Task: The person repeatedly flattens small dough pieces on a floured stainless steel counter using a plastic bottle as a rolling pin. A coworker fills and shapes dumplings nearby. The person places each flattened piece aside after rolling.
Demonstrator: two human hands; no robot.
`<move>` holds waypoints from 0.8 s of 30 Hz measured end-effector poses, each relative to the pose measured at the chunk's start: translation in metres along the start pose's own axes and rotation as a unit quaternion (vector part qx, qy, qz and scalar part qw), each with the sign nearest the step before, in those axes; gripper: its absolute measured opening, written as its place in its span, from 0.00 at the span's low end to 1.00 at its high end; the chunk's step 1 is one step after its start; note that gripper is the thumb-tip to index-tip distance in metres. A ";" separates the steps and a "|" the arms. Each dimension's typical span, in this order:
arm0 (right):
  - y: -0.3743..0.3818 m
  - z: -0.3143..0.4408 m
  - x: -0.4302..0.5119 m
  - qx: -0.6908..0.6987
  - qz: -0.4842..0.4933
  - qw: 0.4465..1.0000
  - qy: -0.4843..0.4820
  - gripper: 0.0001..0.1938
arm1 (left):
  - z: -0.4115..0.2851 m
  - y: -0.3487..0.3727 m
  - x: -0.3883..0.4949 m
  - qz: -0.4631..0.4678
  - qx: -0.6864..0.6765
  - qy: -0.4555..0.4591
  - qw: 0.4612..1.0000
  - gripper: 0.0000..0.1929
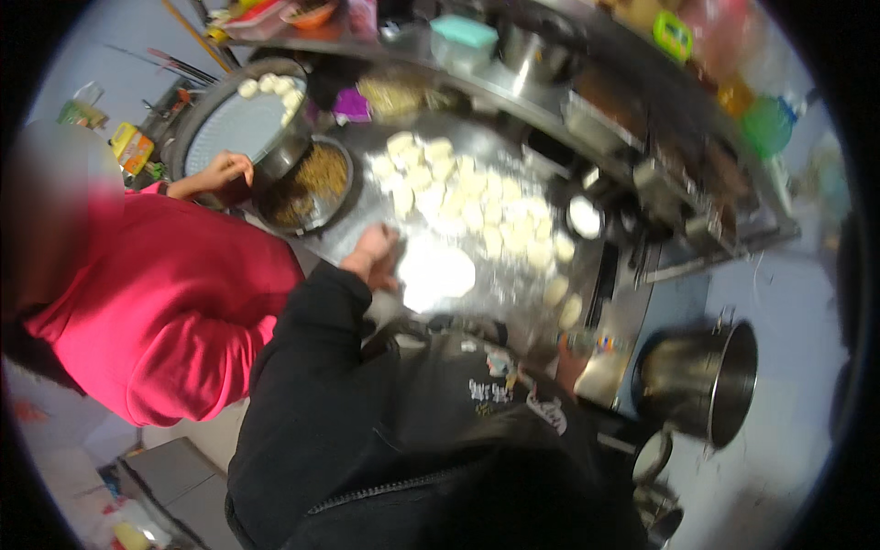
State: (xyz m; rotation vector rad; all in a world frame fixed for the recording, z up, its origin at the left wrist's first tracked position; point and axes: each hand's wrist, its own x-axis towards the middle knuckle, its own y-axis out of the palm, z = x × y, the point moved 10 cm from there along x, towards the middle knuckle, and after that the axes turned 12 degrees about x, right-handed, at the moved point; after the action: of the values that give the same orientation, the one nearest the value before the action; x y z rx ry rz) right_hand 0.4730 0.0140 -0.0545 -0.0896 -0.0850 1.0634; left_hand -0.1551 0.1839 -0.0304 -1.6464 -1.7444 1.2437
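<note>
My left hand [375,256], blurred, is low over the steel worktop [330,244], just left of a bright, glaring white area that looks like flour or flattened dough [436,271]. Its fingers look curved and apart, and I see nothing in it. Many pale dough pieces [481,199] lie on the floured metal beyond. Two more [570,311] are near the right front edge. A skin-coloured patch [572,364] shows at the right beside my black jacket; whether it is my right hand cannot be told. To the left, a round metal pan [350,175] holds a brown filling [323,172].
A co-worker in red [185,295] stands close on the left, one hand [223,170] by a large round tray [234,130] with shaped dough pieces. A metal shelf [495,93] runs behind. A bowl of white powder [586,217] and a tall steel pot [701,385] are right.
</note>
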 end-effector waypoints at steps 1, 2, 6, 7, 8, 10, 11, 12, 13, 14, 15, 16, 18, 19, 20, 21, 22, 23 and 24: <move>-0.004 0.003 -0.004 0.046 -0.031 0.998 -0.009 0.39 | -0.009 0.002 0.000 0.026 0.005 0.003 1.000 0.24; -0.006 -0.003 -0.006 0.107 -0.043 0.993 0.031 0.41 | -0.015 0.010 -0.005 0.049 -0.081 -0.024 0.995 0.22; -0.012 -0.011 -0.024 -0.017 -0.064 0.992 0.104 0.47 | -0.075 0.007 -0.030 0.006 -0.065 0.093 0.994 0.16; -0.014 -0.010 -0.028 -0.048 -0.071 0.990 0.111 0.47 | -0.087 0.012 -0.035 0.023 -0.085 0.110 0.990 0.15; -0.012 -0.005 -0.035 -0.044 -0.063 0.992 0.098 0.46 | -0.095 0.020 -0.040 0.036 -0.036 0.122 0.991 0.16; -0.010 -0.004 -0.050 -0.047 -0.063 0.988 0.131 0.46 | -0.109 0.036 -0.049 0.041 0.054 0.156 0.985 0.17; -0.014 -0.009 -0.061 -0.027 -0.100 0.979 0.178 0.45 | -0.118 0.044 -0.050 0.040 0.075 0.182 0.980 0.19; -0.009 -0.010 -0.071 -0.001 -0.077 0.976 0.202 0.41 | -0.127 0.055 -0.050 0.043 0.098 0.203 0.973 0.20; -0.004 -0.007 -0.079 -0.032 -0.055 0.976 0.209 0.40 | -0.137 0.066 -0.048 0.045 0.121 0.225 0.966 0.21; 0.001 -0.004 -0.085 -0.037 -0.040 0.975 0.215 0.39 | -0.144 0.077 -0.044 0.049 0.146 0.235 0.960 0.23; 0.001 -0.001 -0.090 -0.050 -0.037 0.973 0.224 0.37 | -0.152 0.090 -0.040 0.052 0.169 0.245 0.953 0.24; 0.003 0.003 -0.093 -0.054 -0.040 0.975 0.213 0.32 | -0.160 0.102 -0.036 0.055 0.193 0.255 0.946 0.25; 0.010 0.009 -0.098 -0.039 -0.011 0.977 0.209 0.30 | -0.166 0.125 -0.025 0.091 0.220 0.239 0.941 0.25; 0.011 0.006 -0.101 -0.035 -0.007 0.972 0.231 0.30 | -0.166 0.131 -0.018 0.097 0.239 0.227 0.939 0.24; 0.012 0.004 -0.103 -0.052 -0.001 0.969 0.243 0.27 | -0.166 0.136 -0.010 0.105 0.258 0.215 0.936 0.22; 0.014 0.006 -0.102 -0.084 0.016 0.970 0.227 0.27 | -0.163 0.140 -0.005 0.127 0.273 0.205 0.931 0.21; 0.015 0.004 -0.103 -0.101 0.024 0.968 0.228 0.26 | -0.170 0.142 -0.006 0.131 0.296 0.263 0.909 0.19; 0.016 0.002 -0.104 -0.106 0.023 0.968 0.228 0.25 | -0.175 0.145 -0.010 0.151 0.314 0.322 0.880 0.18; 0.019 0.000 -0.103 -0.093 0.029 0.970 0.221 0.23 | -0.176 0.145 -0.017 0.166 0.333 0.373 0.850 0.16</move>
State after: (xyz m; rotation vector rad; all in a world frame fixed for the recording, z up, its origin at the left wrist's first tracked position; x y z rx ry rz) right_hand 0.4068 -0.0672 -0.0593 -0.4981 0.2227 1.0700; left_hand 0.0703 0.2057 -0.0573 -1.6724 -0.4890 0.9626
